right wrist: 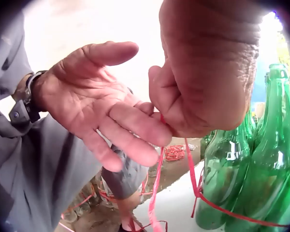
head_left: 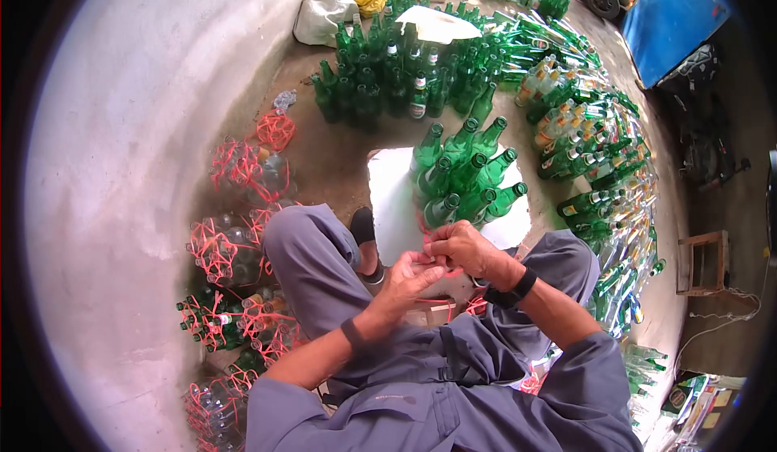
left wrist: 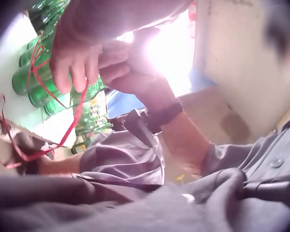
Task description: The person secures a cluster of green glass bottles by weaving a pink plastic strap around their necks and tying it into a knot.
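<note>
A bundle of green glass bottles (head_left: 463, 178) stands on a white board (head_left: 391, 217) in front of the person's knees. Red plastic string (right wrist: 197, 186) goes round the bottles low down, as the right wrist view shows. My right hand (head_left: 467, 250) is just in front of the bundle, its fingers curled and pinching the string. My left hand (right wrist: 104, 104) lies palm up beside it, fingers mostly straight, with the fingertips right at the right hand's curled fingers. A loose length of string (left wrist: 70, 137) hangs below the hands. The pinch point is partly hidden by the fingers.
Bundles of clear bottles tied with red string (head_left: 227, 250) line the wall on the left. Many green bottles (head_left: 364, 80) stand behind the board, and more bottles (head_left: 595, 161) lie stacked along the right. A small wooden stool (head_left: 704, 264) is at far right.
</note>
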Demonstrator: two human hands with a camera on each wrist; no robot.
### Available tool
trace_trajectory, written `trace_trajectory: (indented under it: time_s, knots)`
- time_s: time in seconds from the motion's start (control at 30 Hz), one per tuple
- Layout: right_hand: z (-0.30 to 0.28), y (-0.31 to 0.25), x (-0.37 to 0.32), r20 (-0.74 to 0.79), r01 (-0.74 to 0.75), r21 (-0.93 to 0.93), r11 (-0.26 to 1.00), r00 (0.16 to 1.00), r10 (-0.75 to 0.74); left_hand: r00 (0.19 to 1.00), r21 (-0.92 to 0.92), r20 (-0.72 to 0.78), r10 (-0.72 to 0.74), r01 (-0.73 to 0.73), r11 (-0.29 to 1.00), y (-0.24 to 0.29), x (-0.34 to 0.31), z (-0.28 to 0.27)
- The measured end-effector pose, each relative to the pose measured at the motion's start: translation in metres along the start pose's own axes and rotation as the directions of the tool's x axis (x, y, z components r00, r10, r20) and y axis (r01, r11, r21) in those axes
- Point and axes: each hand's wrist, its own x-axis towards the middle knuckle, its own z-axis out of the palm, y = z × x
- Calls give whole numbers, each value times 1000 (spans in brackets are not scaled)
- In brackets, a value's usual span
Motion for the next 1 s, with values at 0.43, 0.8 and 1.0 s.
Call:
trace_trajectory:
  time_s: [0.43, 0.8, 1.0]
  knots:
    - [-1, -3, 1, -104, -79, 76, 994, 991, 87, 999, 174, -30, 44, -38, 984, 3, 2, 1]
    - [-11, -19, -4, 22, -96, 494, 864, 995, 98, 980, -91, 144, -137, 151, 984, -5, -9, -2]
    - [-16, -27, -9, 72, -147, 364, 920, 989, 130, 982, 132, 163, -98, 77, 988, -2, -15, -19]
